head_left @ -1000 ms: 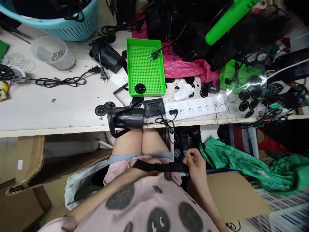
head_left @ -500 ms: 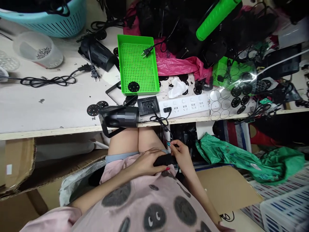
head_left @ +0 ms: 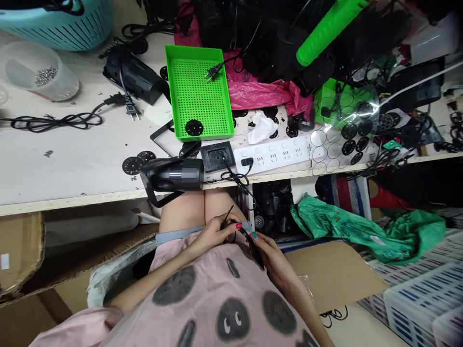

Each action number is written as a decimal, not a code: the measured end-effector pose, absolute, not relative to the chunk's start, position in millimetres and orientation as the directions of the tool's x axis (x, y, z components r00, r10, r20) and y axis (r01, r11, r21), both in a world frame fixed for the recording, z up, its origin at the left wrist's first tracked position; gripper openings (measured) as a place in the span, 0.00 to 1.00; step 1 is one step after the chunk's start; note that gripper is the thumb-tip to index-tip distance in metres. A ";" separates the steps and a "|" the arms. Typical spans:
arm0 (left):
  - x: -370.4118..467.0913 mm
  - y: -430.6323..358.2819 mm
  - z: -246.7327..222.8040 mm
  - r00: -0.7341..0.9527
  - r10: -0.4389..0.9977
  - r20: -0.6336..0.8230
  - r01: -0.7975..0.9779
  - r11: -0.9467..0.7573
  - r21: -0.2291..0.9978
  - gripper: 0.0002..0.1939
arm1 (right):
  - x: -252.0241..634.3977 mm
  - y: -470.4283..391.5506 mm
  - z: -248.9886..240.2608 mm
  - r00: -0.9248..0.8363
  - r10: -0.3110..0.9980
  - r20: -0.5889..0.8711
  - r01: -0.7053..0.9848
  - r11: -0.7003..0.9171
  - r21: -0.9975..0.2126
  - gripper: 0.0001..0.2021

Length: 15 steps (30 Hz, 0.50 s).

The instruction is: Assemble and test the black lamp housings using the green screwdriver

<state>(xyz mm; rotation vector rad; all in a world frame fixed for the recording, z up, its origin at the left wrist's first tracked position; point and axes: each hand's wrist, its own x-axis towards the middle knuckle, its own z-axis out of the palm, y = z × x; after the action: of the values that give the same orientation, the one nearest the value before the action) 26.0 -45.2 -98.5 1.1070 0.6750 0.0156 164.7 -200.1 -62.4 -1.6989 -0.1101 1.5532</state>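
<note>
Over my lap, both hands are closed on a black part (head_left: 255, 251), slim and curved as seen here; its kind I cannot make out. My left hand (head_left: 218, 232) pinches its upper end between thumb and fingers. A thin black cord or strip (head_left: 228, 213) sticks up from the left fingers. Lower down, my right hand (head_left: 272, 254) grips the same part from the right, its palm and most of its fingers hidden. On the bench edge ahead lies a black cylindrical housing (head_left: 177, 174) with a frame-like handle.
Along the bench edge stand a black square block (head_left: 217, 156) and a white power strip (head_left: 275, 155). Behind are a green perforated tray (head_left: 198, 96), pink plastic (head_left: 256, 96) and a cup of screws (head_left: 54, 89). Cardboard (head_left: 336, 274) and white crates (head_left: 423, 308) flank me.
My left hand has turned from lying over the black part to pinching its end. The right hand has moved lower, off the cord. The view has shifted slightly.
</note>
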 end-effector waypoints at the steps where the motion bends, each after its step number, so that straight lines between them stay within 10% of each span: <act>1: 26.8 -45.9 -98.8 0.789 0.347 -0.507 0.318 0.476 0.820 0.25 | 164.4 -199.1 -62.2 0.235 0.564 -0.792 -0.438 -0.666 -0.604 0.18; 10: 24.4 -47.2 -107.3 0.695 0.417 -0.585 0.378 0.481 0.791 0.26 | 158.6 -209.3 -59.8 0.354 0.555 -0.752 -0.318 -0.685 -0.655 0.19; 15: 38.0 -45.4 -109.2 0.828 0.181 -0.531 0.439 0.380 0.814 0.27 | 180.1 -221.7 -74.6 0.448 0.465 -0.764 -0.490 -0.587 -0.645 0.18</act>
<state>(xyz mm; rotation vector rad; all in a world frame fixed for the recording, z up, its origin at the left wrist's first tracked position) 38.0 -45.4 -109.2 1.1896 0.6082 -0.1779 180.1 -221.7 -74.6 -1.7752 0.0216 1.2963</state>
